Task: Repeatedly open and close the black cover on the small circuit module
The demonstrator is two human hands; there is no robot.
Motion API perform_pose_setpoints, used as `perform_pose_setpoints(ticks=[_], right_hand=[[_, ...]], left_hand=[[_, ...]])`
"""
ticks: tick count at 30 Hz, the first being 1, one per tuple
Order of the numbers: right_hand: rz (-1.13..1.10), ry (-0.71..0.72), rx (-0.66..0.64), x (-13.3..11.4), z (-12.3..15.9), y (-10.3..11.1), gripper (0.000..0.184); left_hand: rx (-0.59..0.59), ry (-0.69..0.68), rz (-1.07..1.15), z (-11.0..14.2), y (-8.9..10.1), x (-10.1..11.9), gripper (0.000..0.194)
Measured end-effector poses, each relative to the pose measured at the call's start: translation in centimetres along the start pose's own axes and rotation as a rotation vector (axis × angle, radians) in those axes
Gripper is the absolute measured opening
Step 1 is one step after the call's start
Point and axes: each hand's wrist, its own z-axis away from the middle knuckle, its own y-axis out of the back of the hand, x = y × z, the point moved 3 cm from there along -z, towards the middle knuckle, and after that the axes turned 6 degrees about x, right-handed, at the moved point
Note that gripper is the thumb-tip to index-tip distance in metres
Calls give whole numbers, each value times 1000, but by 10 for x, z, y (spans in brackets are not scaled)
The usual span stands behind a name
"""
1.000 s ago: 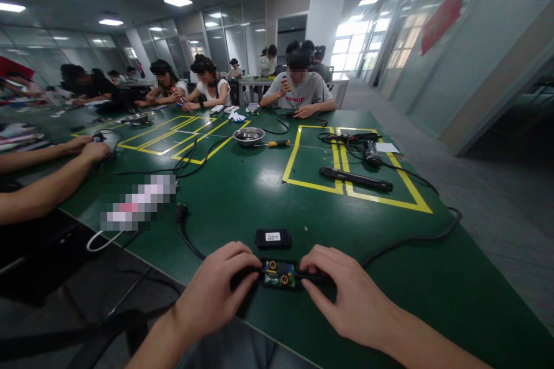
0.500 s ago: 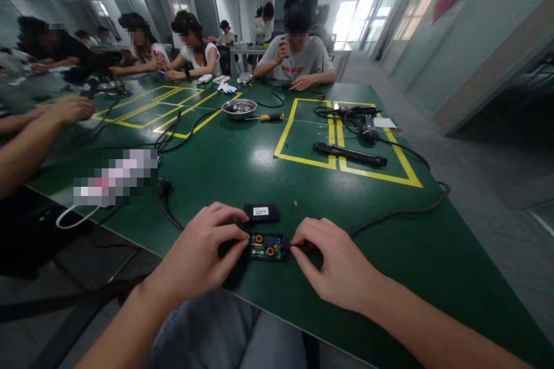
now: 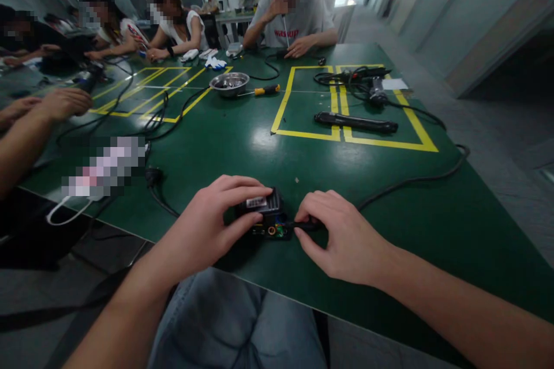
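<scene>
My left hand [image 3: 225,216] grips a black ribbed cover [image 3: 273,202] with a white label, thumb on the near side and fingers on the far side. The cover is tilted above an open black case with a circuit board [image 3: 281,231], hiding its far left part. A copper coil and coloured wires show on the board. At the case's right end, my right hand [image 3: 335,233] pinches a black cable [image 3: 306,224] between thumb and fingers. Whether the cover touches the case, I cannot tell.
Beyond my hands lie a metal bowl [image 3: 229,85], a yellow-handled screwdriver [image 3: 267,90] and a long black tool housing [image 3: 355,122] on yellow tape. A power strip [image 3: 104,167] and a plug [image 3: 154,177] are to the left. Several people sit around the green table [image 3: 216,144].
My left hand has left the case's left end, taken hold of the cover and brought it over the board. My right hand stays at the cable end. The view has tipped downward.
</scene>
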Motion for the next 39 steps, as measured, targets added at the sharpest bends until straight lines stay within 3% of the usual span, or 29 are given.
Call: perform_pose_setpoints(ticks=[5,16,23,28,30,32,35,39], right_hand=[[-10,-8,-7,-1,0,0,10],[-33,-15,-13,-2,1,1,12],[-37,-34,-24,-3,2,0,11],[-23,-54,-23,-3,2,-1,12],[-23,-53,-26,-5,2,-1,11],[-19,-38,-33,-8,4,-1,21],[19,-3,-57,-11,6,-3,36],[63,-16,-51,-10,7,-6,25]], left_hand=[[-70,-5,80,19,-6,9,35],[-97,-24,40,19,-22,6,31],[-150,31,51,17,-18,7,31],[22,173,88,-4,-12,-1,11],[19,193,26,-11,-17,-7,13],[-23,195,-28,-13,-23,-12,10],[17,142,-64,-5,-22,-12,7],[43,75,-64,19,-11,-9,17]])
